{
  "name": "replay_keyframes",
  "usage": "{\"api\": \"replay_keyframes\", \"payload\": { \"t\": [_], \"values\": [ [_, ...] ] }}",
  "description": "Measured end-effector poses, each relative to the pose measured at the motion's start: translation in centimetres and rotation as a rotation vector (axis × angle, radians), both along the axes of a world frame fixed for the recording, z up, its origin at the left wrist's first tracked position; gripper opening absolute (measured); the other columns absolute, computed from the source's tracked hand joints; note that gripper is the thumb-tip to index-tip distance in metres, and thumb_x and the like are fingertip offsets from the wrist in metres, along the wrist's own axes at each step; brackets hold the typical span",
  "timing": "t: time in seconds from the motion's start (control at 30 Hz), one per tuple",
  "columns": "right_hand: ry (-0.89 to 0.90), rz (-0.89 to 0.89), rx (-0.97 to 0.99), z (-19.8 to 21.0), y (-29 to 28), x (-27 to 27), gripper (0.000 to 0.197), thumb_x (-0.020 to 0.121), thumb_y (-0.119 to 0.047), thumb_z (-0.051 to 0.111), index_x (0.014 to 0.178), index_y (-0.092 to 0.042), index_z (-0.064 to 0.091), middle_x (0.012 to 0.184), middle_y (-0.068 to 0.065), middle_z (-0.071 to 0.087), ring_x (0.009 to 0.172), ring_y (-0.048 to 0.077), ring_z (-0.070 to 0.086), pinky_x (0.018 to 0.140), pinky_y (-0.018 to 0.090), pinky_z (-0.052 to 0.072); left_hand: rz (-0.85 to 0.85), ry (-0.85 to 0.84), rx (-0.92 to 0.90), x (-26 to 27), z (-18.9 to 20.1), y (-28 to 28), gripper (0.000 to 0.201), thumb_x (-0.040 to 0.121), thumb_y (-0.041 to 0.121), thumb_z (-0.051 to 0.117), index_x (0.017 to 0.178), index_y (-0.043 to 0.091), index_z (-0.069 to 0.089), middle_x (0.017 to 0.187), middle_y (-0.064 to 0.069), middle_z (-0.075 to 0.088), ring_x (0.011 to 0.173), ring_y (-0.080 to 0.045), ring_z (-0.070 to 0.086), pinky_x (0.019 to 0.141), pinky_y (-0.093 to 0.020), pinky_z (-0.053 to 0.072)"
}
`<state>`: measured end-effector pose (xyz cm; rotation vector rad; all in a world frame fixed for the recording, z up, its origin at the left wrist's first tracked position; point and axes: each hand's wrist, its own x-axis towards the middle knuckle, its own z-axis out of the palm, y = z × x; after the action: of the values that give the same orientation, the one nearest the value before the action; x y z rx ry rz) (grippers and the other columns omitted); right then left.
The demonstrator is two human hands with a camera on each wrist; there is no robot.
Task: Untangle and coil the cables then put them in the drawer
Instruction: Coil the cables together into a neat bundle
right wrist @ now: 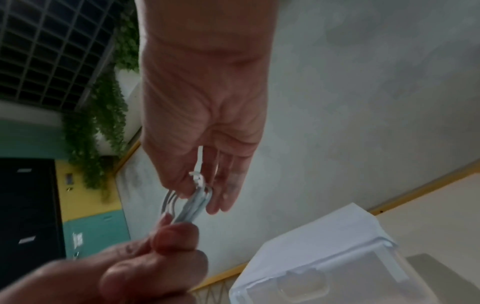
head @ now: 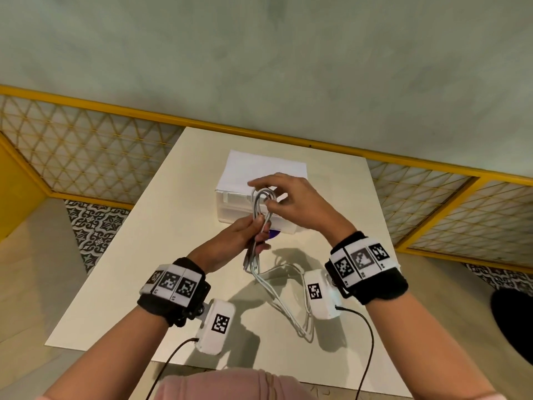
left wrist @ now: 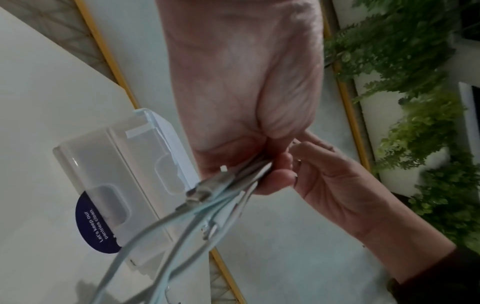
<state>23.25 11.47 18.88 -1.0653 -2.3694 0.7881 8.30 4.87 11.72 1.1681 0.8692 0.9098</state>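
Gripping the looped white cable (head: 258, 210) mid-air above the table (head: 121, 284), the left hand (head: 240, 235) had fingers curled round the bundle. Right hand (head: 291, 203) pinched the loop's top. Loose cable trailed onto the table; the clear drawer box (head: 230, 197) stood just behind.

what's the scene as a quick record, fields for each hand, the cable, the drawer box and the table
left hand: grips the gathered cable loops
right hand: fingers at the top of the loops
cable: white, partly looped, the rest trails onto the table
drawer box: white and translucent, behind the hands, drawers look closed
table: pale top, carries the box and the loose cable
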Motion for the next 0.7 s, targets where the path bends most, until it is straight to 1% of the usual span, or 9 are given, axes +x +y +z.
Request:
{"api": "replay_keyframes", "payload": {
  "t": [0.03, 0.07, 0.17, 0.23, 0.33, 0.43, 0.53, 0.63, 0.7],
  "values": [
    [-0.032, -0.019, 0.042, 0.1, 0.0, 0.0, 0.033, 0.085, -0.011, 0.061, 0.116, -0.023, 0.066, 0.112, -0.001, 0.067, 0.085, 0.01, 0.061, 0.076, 0.02, 0.051, -0.014, 0.004, -0.007, 0.1, 0.1, -0.2, 0.033, 0.103, 0.029, 0.027, 0.08, 0.014, 0.046, 0.066, 0.004, 0.037, 0.054, -0.01, 0.039, 0.094, -0.043, 0.046],
    [-0.056, -0.045, 0.079, 0.2, 0.0, 0.0, 0.028, 0.085, -0.012, 0.063, 0.111, -0.02, 0.069, 0.107, 0.001, 0.071, 0.079, 0.011, 0.062, 0.075, 0.022, 0.051, -0.025, 0.001, -0.018, 0.2, 0.2, -0.4, 0.033, 0.103, 0.028, 0.027, 0.081, 0.013, 0.048, 0.067, 0.003, 0.037, 0.054, -0.01, 0.039, 0.091, -0.042, 0.047],
    [-0.135, -0.055, 0.165, 0.8, -0.1, 0.2, 0.019, 0.086, -0.018, 0.065, 0.103, -0.016, 0.074, 0.09, 0.004, 0.076, 0.068, 0.008, 0.061, 0.072, 0.027, 0.054, -0.029, -0.043, -0.074, 0.2, 0.0, -0.8, 0.035, 0.102, 0.031, 0.028, 0.094, 0.012, 0.057, 0.068, 0.005, 0.041, 0.055, -0.01, 0.041, 0.072, -0.027, 0.047],
    [-0.139, -0.037, 0.165, 1.2, -0.3, 0.2, 0.02, 0.088, -0.018, 0.064, 0.103, -0.015, 0.075, 0.087, 0.005, 0.077, 0.068, 0.009, 0.062, 0.071, 0.027, 0.053, -0.045, -0.086, -0.1, 0.2, -0.2, -0.9, 0.038, 0.101, 0.035, 0.03, 0.099, 0.01, 0.059, 0.069, 0.005, 0.042, 0.058, -0.01, 0.042, 0.066, -0.021, 0.043],
    [-0.076, -0.057, 0.097, 1.5, -0.5, 0.1, 0.019, 0.087, -0.016, 0.065, 0.103, -0.014, 0.075, 0.091, 0.004, 0.077, 0.075, 0.012, 0.069, 0.078, 0.032, 0.057, -0.099, -0.163, -0.13, 0.1, -0.1, -0.9, 0.04, 0.097, 0.037, 0.033, 0.096, 0.007, 0.058, 0.069, 0.003, 0.045, 0.061, -0.012, 0.044, 0.065, -0.021, 0.042],
    [-0.057, -0.062, 0.035, 1.6, -0.6, 0.2, 0.016, 0.086, -0.013, 0.064, 0.098, -0.015, 0.074, 0.092, 0.001, 0.075, 0.079, 0.011, 0.068, 0.08, 0.032, 0.057, -0.148, -0.19, -0.164, 0.0, 0.3, -0.8, 0.037, 0.097, 0.039, 0.034, 0.085, 0.01, 0.055, 0.072, -0.002, 0.055, 0.066, -0.016, 0.054, 0.069, -0.024, 0.048],
    [-0.156, -0.034, 0.062, 1.5, -0.9, 0.3, 0.016, 0.089, -0.013, 0.057, 0.098, -0.017, 0.07, 0.095, 0.0, 0.072, 0.082, 0.012, 0.063, 0.076, 0.029, 0.054, -0.205, -0.116, -0.119, 0.1, 0.4, -0.9, 0.036, 0.099, 0.037, 0.031, 0.084, 0.011, 0.052, 0.074, -0.006, 0.063, 0.077, -0.023, 0.064, 0.079, -0.029, 0.051],
    [-0.18, -0.028, 0.126, 1.4, -1.1, 0.3, 0.016, 0.089, -0.01, 0.052, 0.095, -0.015, 0.066, 0.088, 0.003, 0.07, 0.077, 0.016, 0.059, 0.068, 0.03, 0.048, -0.162, 0.093, -0.025, 0.3, 0.5, -0.9, 0.032, 0.1, 0.036, 0.033, 0.098, 0.013, 0.054, 0.077, -0.001, 0.063, 0.074, -0.016, 0.064, 0.067, -0.022, 0.047],
    [-0.188, -0.025, 0.151, 1.3, -1.1, 0.3, 0.018, 0.089, -0.007, 0.05, 0.093, -0.012, 0.066, 0.085, 0.003, 0.069, 0.073, 0.015, 0.055, 0.065, 0.028, 0.044, -0.13, 0.201, 0.052, 0.3, 0.6, -0.6, 0.025, 0.101, 0.029, 0.033, 0.107, 0.017, 0.054, 0.082, 0.0, 0.06, 0.072, -0.011, 0.063, 0.066, -0.019, 0.046]
  ]
}}
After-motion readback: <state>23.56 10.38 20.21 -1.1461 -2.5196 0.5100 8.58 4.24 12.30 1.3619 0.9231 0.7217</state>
